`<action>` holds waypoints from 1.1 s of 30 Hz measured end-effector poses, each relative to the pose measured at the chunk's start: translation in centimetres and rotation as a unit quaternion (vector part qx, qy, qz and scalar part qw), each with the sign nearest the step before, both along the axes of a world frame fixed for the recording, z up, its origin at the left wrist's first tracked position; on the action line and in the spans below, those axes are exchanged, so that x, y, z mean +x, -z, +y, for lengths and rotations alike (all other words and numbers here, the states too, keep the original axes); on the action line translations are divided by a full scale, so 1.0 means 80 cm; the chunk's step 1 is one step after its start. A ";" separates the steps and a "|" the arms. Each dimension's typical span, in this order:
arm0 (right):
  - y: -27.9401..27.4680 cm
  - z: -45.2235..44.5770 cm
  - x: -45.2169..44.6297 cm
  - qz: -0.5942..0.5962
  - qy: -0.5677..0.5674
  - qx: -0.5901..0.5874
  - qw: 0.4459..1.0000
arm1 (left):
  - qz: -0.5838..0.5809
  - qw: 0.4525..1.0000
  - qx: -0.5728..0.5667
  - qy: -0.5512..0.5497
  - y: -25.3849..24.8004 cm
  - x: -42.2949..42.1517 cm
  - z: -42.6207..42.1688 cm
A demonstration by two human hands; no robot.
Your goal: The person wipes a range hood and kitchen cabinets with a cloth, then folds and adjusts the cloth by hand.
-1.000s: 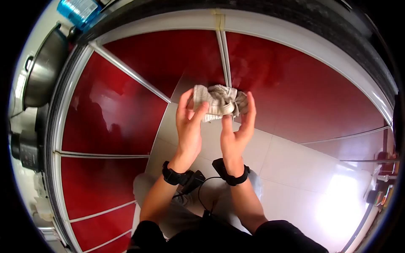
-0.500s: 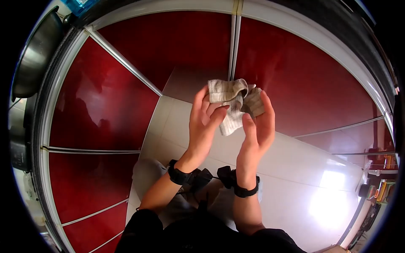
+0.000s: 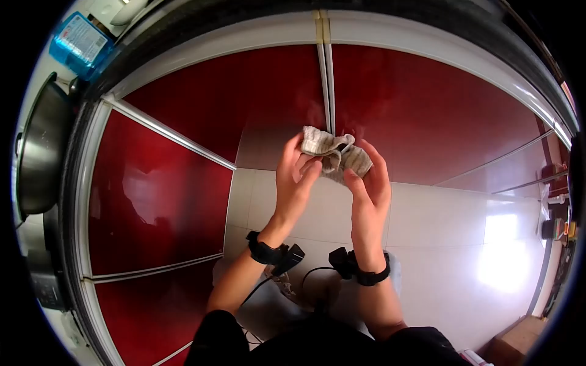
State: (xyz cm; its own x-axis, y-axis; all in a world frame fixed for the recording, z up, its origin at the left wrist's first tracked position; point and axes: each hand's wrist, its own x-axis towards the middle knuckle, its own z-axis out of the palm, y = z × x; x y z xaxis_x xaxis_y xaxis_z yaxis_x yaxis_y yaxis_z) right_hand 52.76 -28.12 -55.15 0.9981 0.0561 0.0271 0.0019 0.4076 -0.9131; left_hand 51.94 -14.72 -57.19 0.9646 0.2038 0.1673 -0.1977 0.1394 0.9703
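Observation:
A crumpled beige cloth (image 3: 329,149) with ribbed stripes hangs in the air between my hands, above the floor and in front of the red cabinets. My left hand (image 3: 295,180) has its left end pinched between thumb and fingers. At the other end, my right hand (image 3: 371,189) grips the cloth, its thumb in front and fingers behind. The middle is bunched up, with loose folds standing out. Each wrist wears a black strap with a dark device attached.
Red cabinet doors (image 3: 165,189) with pale frames curve around the front and left. On the left counter stand a blue bottle (image 3: 80,44) and a metal pot (image 3: 46,146). Pale floor tiles (image 3: 427,232) lie below. A cardboard box (image 3: 519,341) sits at lower right.
My view has shifted, bringing more of the blue bottle and left counter into sight. The cloth's hanging lower part has been gathered up, and my hands have drawn slightly closer together.

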 end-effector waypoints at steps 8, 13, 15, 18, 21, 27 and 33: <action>0.001 0.017 0.004 -0.029 -0.013 0.013 0.999 | -0.020 1.000 -0.006 0.017 0.021 -0.013 0.017; 0.010 0.048 -0.001 -0.138 -0.006 -0.089 0.986 | -0.078 0.997 -0.001 0.024 0.017 -0.011 0.046; 0.026 0.063 0.000 -0.192 -0.006 -0.160 0.968 | -0.102 0.994 0.039 -0.005 0.020 -0.010 0.051; 0.033 0.076 0.000 -0.216 0.001 -0.184 0.959 | -0.141 0.987 0.061 -0.051 0.039 -0.005 0.048; 0.032 0.078 0.003 -0.254 0.024 -0.211 0.944 | -0.131 0.946 0.271 -0.123 0.069 -0.005 0.040; 0.031 0.064 0.004 -0.307 -0.007 -0.352 0.884 | -0.165 0.925 0.324 -0.112 0.074 0.000 0.038; 0.047 0.031 0.014 -0.354 -0.026 -0.407 0.842 | -0.142 0.910 0.385 -0.057 0.063 -0.011 0.034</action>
State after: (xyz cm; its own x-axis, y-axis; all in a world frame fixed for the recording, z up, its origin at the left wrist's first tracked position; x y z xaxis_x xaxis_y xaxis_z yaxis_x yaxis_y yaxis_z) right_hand 53.85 -25.68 -58.88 0.7440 0.3863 0.5452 0.6641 -0.3373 -0.6672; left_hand 51.05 -11.99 -62.23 0.8400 0.0164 0.5424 -0.4267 -0.5975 0.6789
